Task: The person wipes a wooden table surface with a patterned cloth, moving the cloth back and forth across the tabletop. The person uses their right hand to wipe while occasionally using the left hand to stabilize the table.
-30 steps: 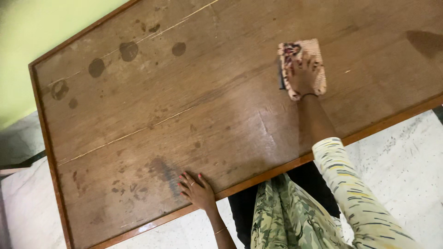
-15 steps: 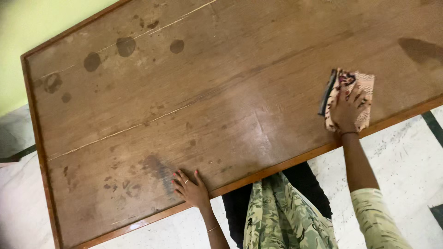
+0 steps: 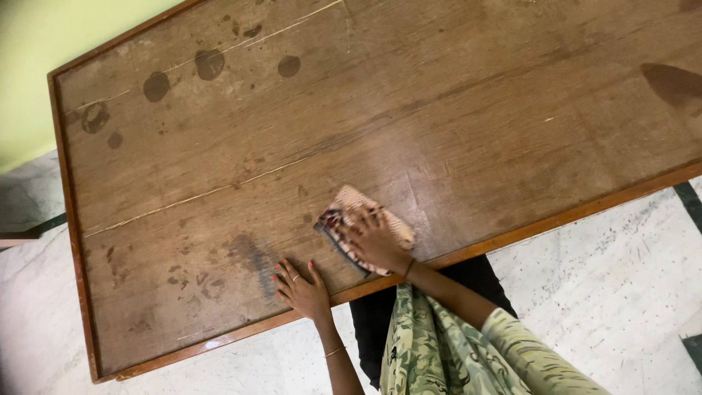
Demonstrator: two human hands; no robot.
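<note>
A brown wooden table (image 3: pixel 453 95) with dark stains and pale scratch lines fills the view. My right hand (image 3: pixel 380 241) presses flat on a folded patterned cloth (image 3: pixel 351 203) near the table's front edge, fingers spread over it. My left hand (image 3: pixel 300 287) rests flat on the tabletop just to the left, fingers apart, empty, beside a dark smear (image 3: pixel 252 257). The two hands lie close together but do not touch.
Round dark spots (image 3: pixel 209 64) mark the far left part of the table. A larger dark patch (image 3: pixel 676 82) sits at the far right. A pale speckled floor (image 3: pixel 629 271) lies below the front edge, and a green wall (image 3: pixel 44 44) shows at upper left.
My right hand has swept the cloth from the far right of the table toward the near right edge, then left to beside my left hand. The left hand has stayed put.
</note>
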